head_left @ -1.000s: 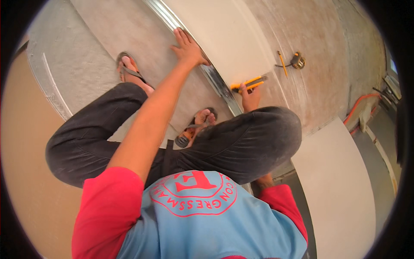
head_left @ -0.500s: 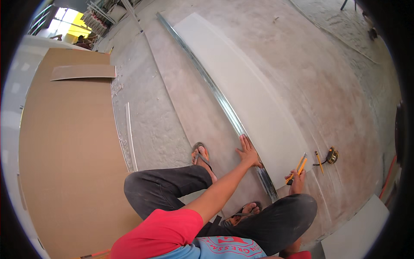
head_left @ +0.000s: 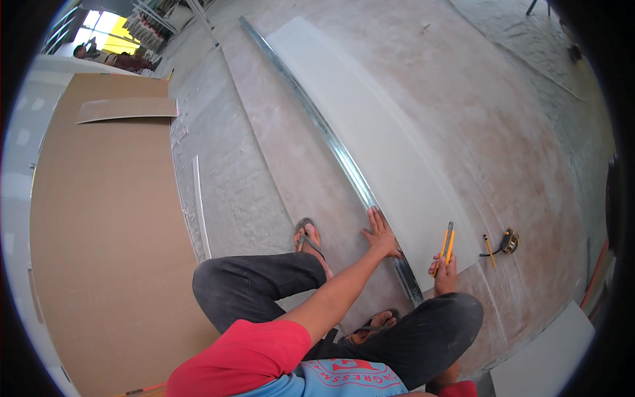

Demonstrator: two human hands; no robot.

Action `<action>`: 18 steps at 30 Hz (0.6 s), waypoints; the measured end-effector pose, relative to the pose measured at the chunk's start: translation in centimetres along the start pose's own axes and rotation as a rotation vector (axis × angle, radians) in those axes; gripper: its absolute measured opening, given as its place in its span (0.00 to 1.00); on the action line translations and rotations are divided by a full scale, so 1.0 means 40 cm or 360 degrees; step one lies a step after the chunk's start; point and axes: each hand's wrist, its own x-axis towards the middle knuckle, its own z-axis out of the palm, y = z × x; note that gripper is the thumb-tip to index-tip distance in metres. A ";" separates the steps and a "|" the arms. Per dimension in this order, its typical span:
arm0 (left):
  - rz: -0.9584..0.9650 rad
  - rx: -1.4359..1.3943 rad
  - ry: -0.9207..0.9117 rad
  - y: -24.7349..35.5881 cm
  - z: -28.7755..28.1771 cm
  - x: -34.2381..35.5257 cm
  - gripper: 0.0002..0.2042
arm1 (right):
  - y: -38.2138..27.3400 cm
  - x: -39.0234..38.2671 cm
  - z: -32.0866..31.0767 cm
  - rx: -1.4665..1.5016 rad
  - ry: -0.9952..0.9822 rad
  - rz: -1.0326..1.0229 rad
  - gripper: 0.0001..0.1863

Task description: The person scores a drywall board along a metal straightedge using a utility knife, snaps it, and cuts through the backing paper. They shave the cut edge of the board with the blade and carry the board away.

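My left hand (head_left: 380, 236) rests open, fingers spread, on a long shiny metal channel (head_left: 337, 151), which runs diagonally along the left edge of a long white board strip (head_left: 370, 119). My right hand (head_left: 444, 272) grips a yellow utility knife (head_left: 450, 243) with its tip pointing away from me, just right of the channel near the strip's near end. A yellow pencil (head_left: 489, 253) and a tape measure (head_left: 509, 241) lie to the right of the knife. I am squatting in dark trousers and flip-flops beside the channel.
A large brown board (head_left: 99, 218) fills the left side, a small offcut (head_left: 126, 110) on it and a thin white strip (head_left: 200, 205) beside it. Another pale board (head_left: 542, 351) lies at the lower right. A person (head_left: 122, 59) is in the far upper left, near stacked materials.
The view has swung up, showing more floor and room. The knife in my right hand has turned more upright. My left hand stays on the channel. The far person has shifted.
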 end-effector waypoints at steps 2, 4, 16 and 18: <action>0.0027 -0.0006 -0.0024 0.007 0.004 -0.004 0.79 | -0.003 0.005 0.001 0.0021 0.0011 0.0015 0.16; 0.0028 -0.0029 0.0004 0.009 0.021 -0.009 0.78 | -0.010 -0.001 0.009 0.0002 0.0031 -0.0006 0.14; 0.0074 0.0116 0.0055 0.007 -0.009 0.039 0.76 | -0.030 0.031 0.031 0.0118 0.0157 0.0066 0.13; 0.0043 0.0210 -0.0042 0.015 0.000 0.052 0.76 | -0.024 0.017 0.002 0.0044 0.0247 0.0149 0.15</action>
